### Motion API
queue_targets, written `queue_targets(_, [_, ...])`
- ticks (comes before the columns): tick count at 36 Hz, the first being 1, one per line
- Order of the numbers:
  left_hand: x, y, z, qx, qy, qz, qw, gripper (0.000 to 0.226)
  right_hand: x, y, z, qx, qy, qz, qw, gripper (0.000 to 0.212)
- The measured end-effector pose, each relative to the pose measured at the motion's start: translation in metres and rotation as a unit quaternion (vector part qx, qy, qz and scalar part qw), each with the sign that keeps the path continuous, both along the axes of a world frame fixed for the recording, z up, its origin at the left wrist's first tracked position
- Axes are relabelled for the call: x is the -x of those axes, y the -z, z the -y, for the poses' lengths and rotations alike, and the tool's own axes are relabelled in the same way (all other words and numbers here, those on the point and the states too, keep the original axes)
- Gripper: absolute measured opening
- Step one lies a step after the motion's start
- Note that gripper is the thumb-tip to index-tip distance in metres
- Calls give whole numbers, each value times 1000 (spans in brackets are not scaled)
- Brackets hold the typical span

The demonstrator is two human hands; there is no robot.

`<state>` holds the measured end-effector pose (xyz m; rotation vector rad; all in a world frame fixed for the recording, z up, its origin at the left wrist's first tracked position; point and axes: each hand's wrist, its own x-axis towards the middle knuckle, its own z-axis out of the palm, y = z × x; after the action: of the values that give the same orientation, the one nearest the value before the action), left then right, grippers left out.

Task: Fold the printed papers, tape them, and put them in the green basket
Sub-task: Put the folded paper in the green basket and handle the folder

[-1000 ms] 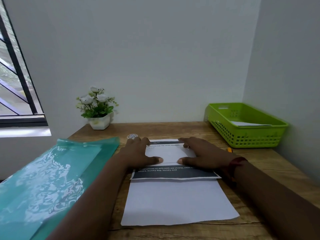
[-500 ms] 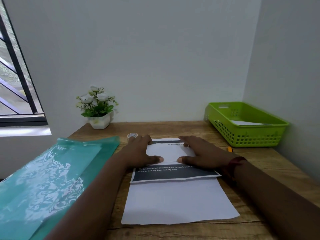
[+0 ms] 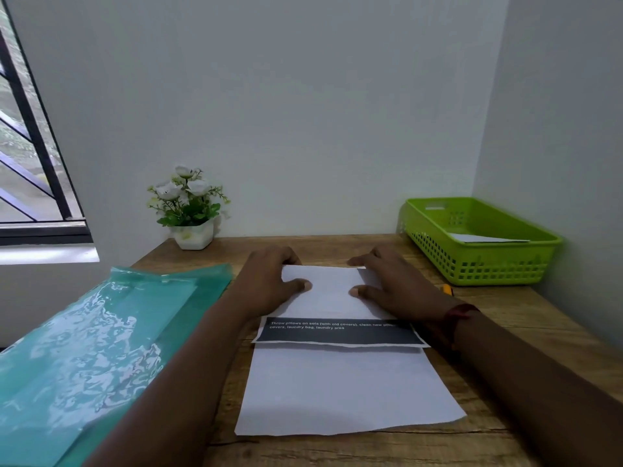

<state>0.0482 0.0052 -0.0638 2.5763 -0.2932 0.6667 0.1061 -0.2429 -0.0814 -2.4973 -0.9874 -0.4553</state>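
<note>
Both hands lie spread and flat on a printed paper point(image 3: 332, 298) in the middle of the wooden tabletop point(image 3: 526, 321). The left hand point(image 3: 269, 286) covers the paper's left side and the right hand point(image 3: 396, 286) its right side, thumbs stretched inward toward each other with a gap of bare white paper between them. The fingertips of both hands reach the paper's far edge; whether they hook over that edge I cannot tell. The paper is folded toward the person, so its white back faces up, and below that flap a dark band point(image 3: 337, 334) with small white text shows. A plain white sheet point(image 3: 344, 389) lies closer to the person, its far edge under the dark band. The right wrist wears a reddish thread point(image 3: 460, 313). The green basket point(image 3: 485, 264) stands at the far right of the tabletop against the wall, well apart from the hands, with a folded white paper point(image 3: 488, 238) lying inside it. A small yellow object point(image 3: 447, 289) peeks out just in front of the basket, beside the right wrist. A teal plastic folder point(image 3: 84, 348) lies on the left, overhanging the tabletop's edge and close to the left forearm. A white pot of white flowers point(image 3: 190, 210) stands at the far left by the wall, near a barred window point(image 3: 30, 170).
</note>
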Motion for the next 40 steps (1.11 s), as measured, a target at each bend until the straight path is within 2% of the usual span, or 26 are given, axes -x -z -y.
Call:
queue_targets(7, [5,-7,2,16,2,58,998,14,5,-10,-3,-55,-8,86,995,27])
queue_targets(18, [4,-8,0,17,-8,71,997,15,9,-15,-2,-106,-5,152,983,14])
queue_targets(29, [6,-8,2,13,2,20,1000,15,9,-14,-4,-90,-2,146,985,10])
queue_targets(34, [7,-7,3,-2,8,-21,1000,15,9,-13,-3,-72,-9,107,992,6])
queue_targets(37, [7,-5,3,-27,6,-39,999,4,8,-9,-3,-52,6,70,996,8])
queue_targets(40, [5,0,2,-69,-1,-72,995,25,7,-2,-1,3,10,16,1000,23])
